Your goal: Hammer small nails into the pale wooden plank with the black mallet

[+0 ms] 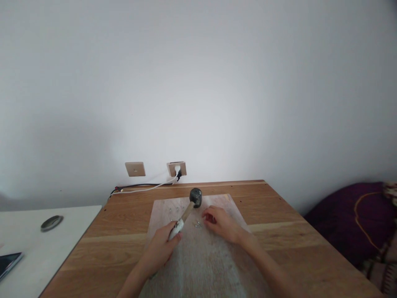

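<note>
My left hand (pixel 163 247) is wrapped round the white-wrapped lower handle of a rubber mallet (pixel 187 212). Its black head points up and away from me, over the far part of a pale board (pixel 204 256). To the right of the mallet, my right hand (pixel 218 222) is just above or on the board, with its fingers curled together. Whatever is between those fingers is too small to make out. Small shiny metal pieces (pixel 197 224), perhaps nails, lie on the board beside my right fingertips.
The board lies on a wooden table (pixel 124 244) against a white wall. Cables run along its back edge to a wall socket (pixel 176 169). A white surface (pixel 27 236) on the left bears a round grey dish (pixel 51 223) and a phone (pixel 9 263). Purple fabric (pixel 347 219) is at the right.
</note>
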The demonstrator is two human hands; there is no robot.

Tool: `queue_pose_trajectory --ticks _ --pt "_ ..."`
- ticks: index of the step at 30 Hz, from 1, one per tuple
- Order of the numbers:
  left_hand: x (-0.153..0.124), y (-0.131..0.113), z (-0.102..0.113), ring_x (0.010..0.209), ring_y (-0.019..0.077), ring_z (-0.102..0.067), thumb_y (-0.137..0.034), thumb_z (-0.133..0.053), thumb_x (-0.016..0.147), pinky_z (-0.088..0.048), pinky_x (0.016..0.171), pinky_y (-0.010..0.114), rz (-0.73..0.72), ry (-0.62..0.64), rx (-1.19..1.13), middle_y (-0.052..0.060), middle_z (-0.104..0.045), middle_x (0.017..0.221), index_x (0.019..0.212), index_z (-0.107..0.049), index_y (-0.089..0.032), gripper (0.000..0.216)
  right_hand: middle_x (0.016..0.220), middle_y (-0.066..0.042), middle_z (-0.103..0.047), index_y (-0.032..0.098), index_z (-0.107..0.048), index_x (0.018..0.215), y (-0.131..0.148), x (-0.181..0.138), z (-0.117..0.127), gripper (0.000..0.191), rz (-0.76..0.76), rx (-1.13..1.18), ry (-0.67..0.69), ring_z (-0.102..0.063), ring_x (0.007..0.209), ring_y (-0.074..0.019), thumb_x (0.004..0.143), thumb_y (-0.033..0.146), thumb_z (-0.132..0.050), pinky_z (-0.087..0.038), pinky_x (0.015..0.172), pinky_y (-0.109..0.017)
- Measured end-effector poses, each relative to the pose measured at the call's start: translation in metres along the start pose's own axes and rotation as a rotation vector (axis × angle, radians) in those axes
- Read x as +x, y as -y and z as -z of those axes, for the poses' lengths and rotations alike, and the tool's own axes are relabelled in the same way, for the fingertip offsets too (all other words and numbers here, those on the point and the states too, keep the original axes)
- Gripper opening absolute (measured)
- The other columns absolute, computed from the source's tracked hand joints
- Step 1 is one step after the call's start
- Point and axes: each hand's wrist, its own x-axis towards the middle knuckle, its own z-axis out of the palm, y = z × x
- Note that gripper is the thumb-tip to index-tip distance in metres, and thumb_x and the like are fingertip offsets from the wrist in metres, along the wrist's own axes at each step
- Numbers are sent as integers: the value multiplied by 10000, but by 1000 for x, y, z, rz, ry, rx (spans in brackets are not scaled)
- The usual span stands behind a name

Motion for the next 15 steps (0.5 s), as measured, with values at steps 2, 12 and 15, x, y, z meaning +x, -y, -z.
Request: queue_pose_trajectory --ticks 2,12,15 --pt "0 2 -2 457 121 -454 -531 -519 842 -333 447 235 4 -3 -14 -48 -515 613 999 -587 -170 399 1018 -43 -704 229 -739 1030 7 -1 -5 283 64 -7 72 -669 879 -170 816 98 -609 -509 782 -239" --pt "-2 9 2 390 84 -390 -597 -538 836 -290 355 181 23 -13 -68 -98 -431 526 1000 -560 -184 445 915 -87 -697 194 -721 936 18 4 -2 318 57 -235 150 -659 871 -226 767 7 -528 -465 764 -289" --pt "-3 11 2 379 80 -384 -602 -535 835 -296 355 187 13 -39 -84 -103 -429 522 981 -560 -182 445 975 -116 -698 182 -714 893 21 7 -5 285 75 -259 151 -645 962 -254 761 4 -536 -460 818 -312"
